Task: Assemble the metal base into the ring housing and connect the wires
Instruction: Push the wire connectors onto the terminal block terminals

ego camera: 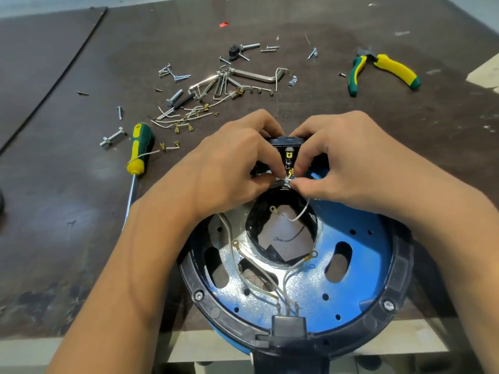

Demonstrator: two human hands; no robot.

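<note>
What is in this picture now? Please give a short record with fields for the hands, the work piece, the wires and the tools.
Left hand: grips the black terminal block at the far rim of the ring housing
Right hand: pinches the end of the white wire at that block
Metal base: sits inside the housing
Other leads: run from the black plug at the near rim, ring ends loose
Tools on table: screwdriver left, pliers far right, hex keys between

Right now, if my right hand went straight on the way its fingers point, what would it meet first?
Probably the fingertips of the left hand: your right hand points leftward, pinching the brass terminal, and they sit just beyond it. Depth is unclear.
</note>
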